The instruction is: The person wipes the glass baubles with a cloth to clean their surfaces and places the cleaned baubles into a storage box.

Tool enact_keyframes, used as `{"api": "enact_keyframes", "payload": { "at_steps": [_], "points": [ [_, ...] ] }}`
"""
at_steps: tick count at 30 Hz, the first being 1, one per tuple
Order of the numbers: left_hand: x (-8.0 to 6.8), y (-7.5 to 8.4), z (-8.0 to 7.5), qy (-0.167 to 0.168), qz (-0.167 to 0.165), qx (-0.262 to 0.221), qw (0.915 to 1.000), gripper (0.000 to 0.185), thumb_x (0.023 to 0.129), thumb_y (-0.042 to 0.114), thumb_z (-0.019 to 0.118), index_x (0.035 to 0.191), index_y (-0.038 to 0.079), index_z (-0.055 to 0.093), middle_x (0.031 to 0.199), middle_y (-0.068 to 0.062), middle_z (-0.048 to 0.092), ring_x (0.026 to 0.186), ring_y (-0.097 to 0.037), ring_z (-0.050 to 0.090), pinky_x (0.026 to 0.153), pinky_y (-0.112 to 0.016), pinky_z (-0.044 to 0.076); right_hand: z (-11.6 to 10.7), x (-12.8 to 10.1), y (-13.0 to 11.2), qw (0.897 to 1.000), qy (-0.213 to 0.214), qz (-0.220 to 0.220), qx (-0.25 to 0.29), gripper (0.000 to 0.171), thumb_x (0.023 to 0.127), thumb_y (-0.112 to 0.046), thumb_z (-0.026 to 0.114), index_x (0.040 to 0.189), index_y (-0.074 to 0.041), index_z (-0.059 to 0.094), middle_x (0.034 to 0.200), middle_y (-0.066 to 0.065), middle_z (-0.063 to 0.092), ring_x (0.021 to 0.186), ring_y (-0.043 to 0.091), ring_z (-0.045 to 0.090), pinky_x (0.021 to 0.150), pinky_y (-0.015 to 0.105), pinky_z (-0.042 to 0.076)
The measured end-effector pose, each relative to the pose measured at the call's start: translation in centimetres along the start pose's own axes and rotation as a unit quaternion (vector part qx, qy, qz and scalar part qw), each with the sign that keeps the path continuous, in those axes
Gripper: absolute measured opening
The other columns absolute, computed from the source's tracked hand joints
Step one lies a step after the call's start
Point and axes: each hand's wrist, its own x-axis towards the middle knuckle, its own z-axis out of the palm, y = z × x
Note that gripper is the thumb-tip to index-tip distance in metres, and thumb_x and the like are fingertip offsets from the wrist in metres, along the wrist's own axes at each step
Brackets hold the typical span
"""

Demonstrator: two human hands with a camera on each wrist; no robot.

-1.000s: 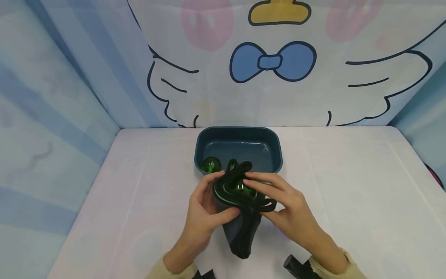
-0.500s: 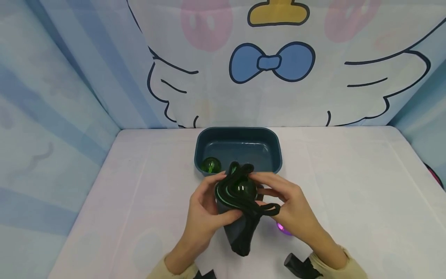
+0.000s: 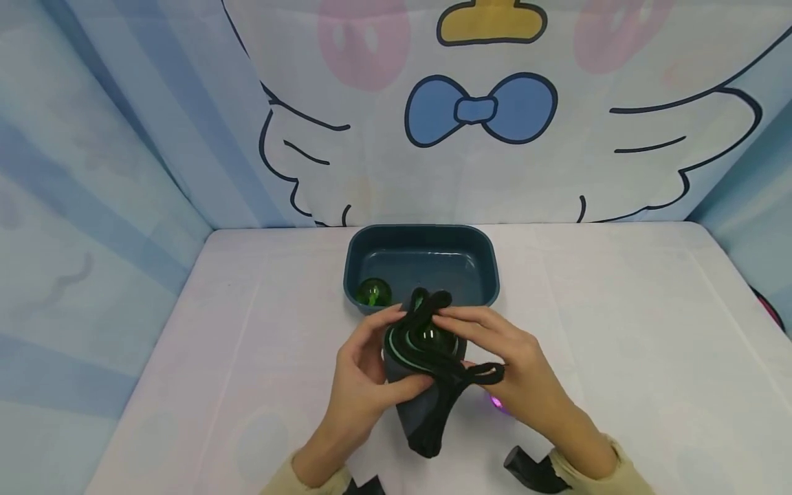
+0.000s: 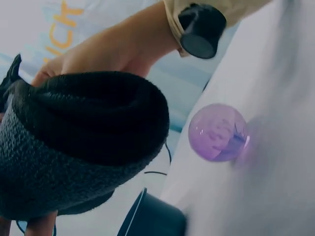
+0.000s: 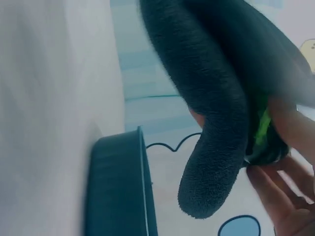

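Observation:
Both hands hold a dark grey and black sock (image 3: 427, 412) with green stripes just above the table, in front of the tub. My left hand (image 3: 386, 347) grips the sock's left side, thumb across its front. My right hand (image 3: 460, 337) pinches the stretched cuff, its fingers lying over a green glass ball (image 3: 425, 337) that sits in the sock's mouth. The sock (image 4: 83, 142) fills the left wrist view, and its cuff (image 5: 216, 98) fills the right wrist view. A purple ball (image 4: 218, 132) lies on the table under my right hand (image 4: 113, 49).
A dark blue tub (image 3: 491, 265) stands behind the hands, with a second green ball (image 3: 373, 293) in its near left corner. Its wall (image 5: 118, 187) shows in the right wrist view. Printed fabric walls close off the back and the sides of the white table (image 3: 619, 330).
My right fingers have shifted over the green ball at the sock's mouth. The sock has risen slightly, and the purple ball has come into view under my right hand.

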Motion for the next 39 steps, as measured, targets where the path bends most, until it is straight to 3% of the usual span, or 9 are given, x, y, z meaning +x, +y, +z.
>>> {"api": "enact_keyframes", "payload": {
  "at_steps": [5,9,15,20,23,28,33,36,39],
  "points": [
    [0.0,0.1,-0.1,-0.030,0.048,0.007,0.9984,0.064,0.073,-0.008,0.082,0.131,-0.006,0.053,0.142,-0.019,0.048,0.135,-0.034,0.045,0.109,-0.035,0.046,-0.4,-0.1,-0.2,0.992,-0.006,0.080,0.093,0.048,0.084,0.007,0.072,0.130,0.001,0.062,0.123,0.009,0.067,0.110,0.009,0.064,0.086,0.026,0.059],
    [0.0,0.0,0.2,-0.015,0.024,-0.012,0.9995,0.067,0.072,-0.007,0.083,0.132,0.000,0.054,0.141,-0.014,0.050,0.136,-0.031,0.043,0.116,-0.033,0.039,-0.3,-0.1,-0.4,0.991,0.004,0.102,0.089,0.047,0.085,0.007,0.072,0.130,-0.001,0.062,0.124,0.011,0.066,0.112,0.009,0.063,0.086,0.025,0.059],
    [0.1,-0.2,0.2,0.014,-0.011,-0.034,0.9993,0.072,0.072,-0.009,0.080,0.137,0.005,0.051,0.141,-0.012,0.051,0.136,-0.027,0.045,0.117,-0.030,0.036,-0.4,0.1,-0.6,0.998,0.011,0.041,0.035,0.067,0.069,0.014,0.082,0.131,-0.003,0.062,0.130,0.011,0.060,0.122,0.013,0.058,0.096,0.024,0.055],
    [0.0,-0.1,0.1,0.018,-0.030,-0.038,0.9987,0.073,0.074,-0.009,0.079,0.139,0.005,0.049,0.141,-0.013,0.049,0.133,-0.026,0.048,0.111,-0.030,0.044,-0.3,0.2,-0.6,0.999,0.002,-0.025,-0.024,0.049,0.088,-0.028,0.075,0.131,-0.008,0.063,0.134,0.010,0.059,0.128,0.018,0.054,0.104,0.019,0.047],
    [0.0,0.0,0.1,0.014,-0.033,-0.033,0.9988,0.073,0.073,-0.008,0.079,0.139,0.007,0.050,0.142,-0.012,0.049,0.135,-0.026,0.046,0.114,-0.029,0.040,-0.2,0.3,-0.6,0.999,0.016,-0.038,-0.029,0.046,0.095,-0.036,0.063,0.130,-0.007,0.064,0.132,0.012,0.060,0.125,0.018,0.057,0.101,0.019,0.049],
    [-0.2,0.0,0.1,-0.009,0.006,-0.025,0.9996,0.069,0.073,-0.006,0.082,0.136,0.003,0.054,0.141,-0.013,0.051,0.135,-0.029,0.044,0.117,-0.030,0.036,-0.4,0.1,-0.7,0.998,0.006,0.029,0.057,0.042,0.089,-0.009,0.072,0.130,-0.002,0.063,0.124,0.011,0.064,0.116,0.013,0.063,0.092,0.024,0.056],
    [-0.2,-0.1,0.1,-0.027,0.041,-0.030,0.9983,0.068,0.073,-0.005,0.083,0.134,-0.003,0.053,0.141,-0.015,0.051,0.134,-0.032,0.046,0.114,-0.032,0.040,-0.5,-0.1,-0.9,0.981,-0.007,0.151,0.124,0.041,0.088,0.003,0.069,0.129,0.001,0.063,0.121,0.013,0.067,0.107,0.010,0.066,0.083,0.028,0.060],
    [-0.1,0.0,0.1,-0.016,0.023,-0.034,0.9990,0.070,0.072,-0.006,0.083,0.135,0.000,0.054,0.140,-0.013,0.052,0.134,-0.029,0.046,0.116,-0.032,0.037,-0.3,-0.1,-1.0,0.975,-0.004,0.186,0.118,0.040,0.090,-0.001,0.069,0.130,-0.002,0.063,0.123,0.010,0.067,0.109,0.009,0.065,0.085,0.026,0.060],
    [-0.1,0.1,0.1,0.007,-0.006,-0.036,0.9993,0.073,0.071,-0.007,0.082,0.137,0.004,0.053,0.139,-0.011,0.053,0.133,-0.026,0.047,0.116,-0.030,0.037,-0.1,0.1,-1.2,0.983,0.013,0.158,0.096,0.048,0.086,0.004,0.072,0.132,-0.005,0.062,0.126,0.009,0.065,0.115,0.009,0.063,0.088,0.026,0.058]
  ]
}}
